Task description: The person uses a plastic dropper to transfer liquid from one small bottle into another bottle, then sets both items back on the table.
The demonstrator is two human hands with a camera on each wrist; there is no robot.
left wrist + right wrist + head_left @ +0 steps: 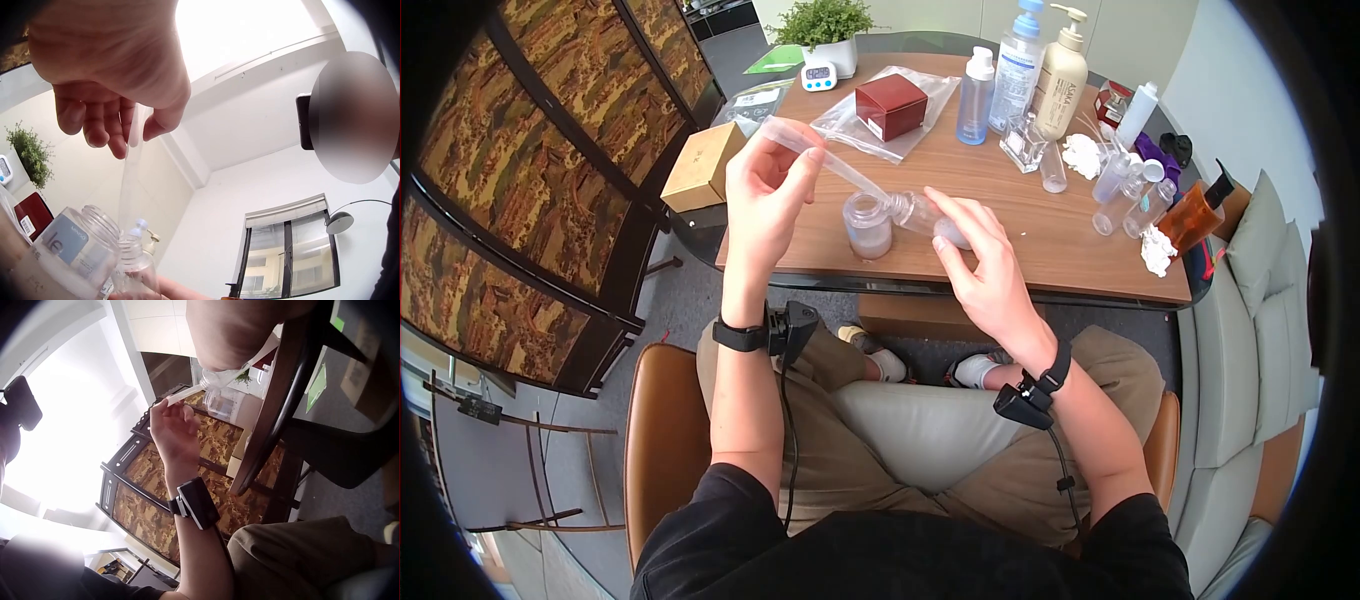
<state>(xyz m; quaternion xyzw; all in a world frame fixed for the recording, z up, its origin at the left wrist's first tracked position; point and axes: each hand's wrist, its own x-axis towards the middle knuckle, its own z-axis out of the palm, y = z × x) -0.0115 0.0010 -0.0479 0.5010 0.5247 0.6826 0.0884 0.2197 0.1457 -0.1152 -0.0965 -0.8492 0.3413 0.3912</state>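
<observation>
My left hand (762, 200) pinches a translucent plastic dropper (842, 172) near its upper end, between thumb and fingers. The dropper slants down to the right, its tip at the mouth of a small clear bottle (913, 212). My right hand (988, 262) holds that bottle tilted over the table, its neck pointing left. Just left of the bottle, a clear wide-mouthed jar (869, 235) stands upright and uncapped. In the left wrist view, the jar carries a blue-grey label (65, 240) and whitish contents show low inside it.
A cardboard box (703, 168) sits at the left table edge. Behind are a dark red box (890, 107) on a plastic bag, a timer (819, 76) and a potted plant (822, 25). Pump bottles (1060, 85), small vials (1115, 180), tissues and an amber bottle (1193, 215) crowd the right side.
</observation>
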